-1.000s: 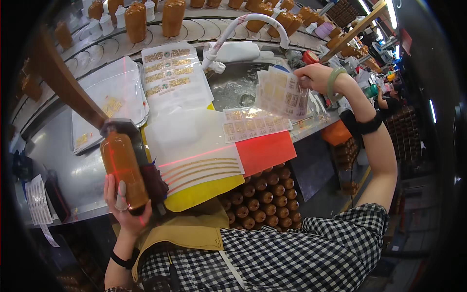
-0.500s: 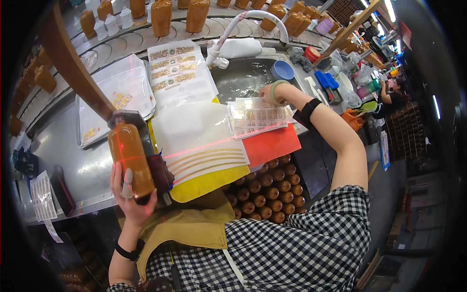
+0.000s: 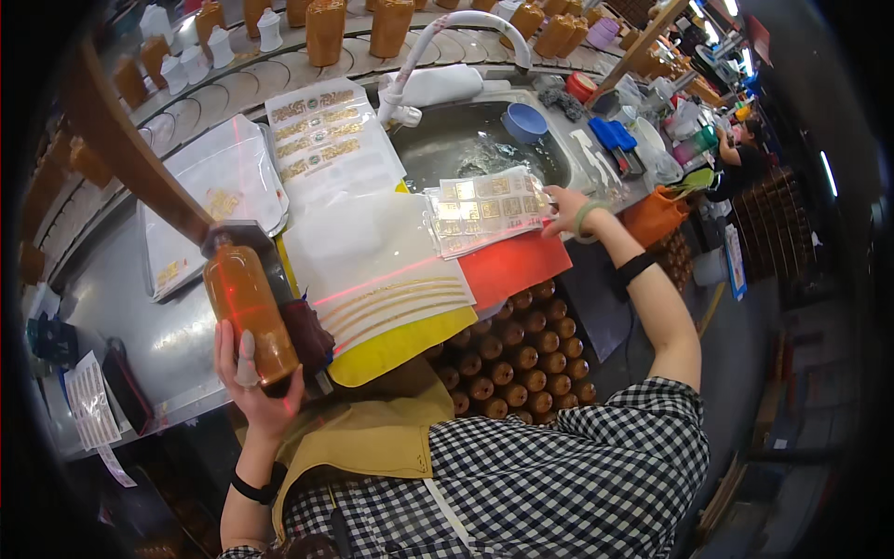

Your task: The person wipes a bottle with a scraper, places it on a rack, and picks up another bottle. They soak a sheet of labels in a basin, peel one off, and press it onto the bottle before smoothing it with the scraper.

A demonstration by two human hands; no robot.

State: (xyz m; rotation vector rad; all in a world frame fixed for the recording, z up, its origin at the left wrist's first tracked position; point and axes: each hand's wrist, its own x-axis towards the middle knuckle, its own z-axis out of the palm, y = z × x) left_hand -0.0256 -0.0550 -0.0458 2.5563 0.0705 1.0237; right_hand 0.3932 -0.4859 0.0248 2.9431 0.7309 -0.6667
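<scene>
A glossy brown bottle (image 3: pixel 251 307) leans at a tilt on my left, its neck against a dark holder at the end of a wooden post (image 3: pixel 149 154). My left hand (image 3: pixel 256 387) is closed round its base, with a pale cover on one finger. Red laser lines cross the bottle. On my right, a stack of decal sheets (image 3: pixel 489 212) with gold square patterns lies over white and red sheets. My right hand (image 3: pixel 570 214) is at the stack's right edge, thumb and fingers apart, fingertips touching the edge. A white sheet with curved gold strips (image 3: pixel 400 303) lies between the hands.
Behind the decal sheets is a water-filled sink (image 3: pixel 438 154) with a blue bowl (image 3: pixel 524 123) and an arched tap (image 3: pixel 410 84). A white tray (image 3: pixel 186 205) stands at left. Brown bottles line the far conveyor (image 3: pixel 326 84); several more (image 3: pixel 507 373) stand below the table edge.
My right hand has moved from the sink side of the decal sheets to their right edge. Ripples now show in the sink water. My left hand still holds the bottle.
</scene>
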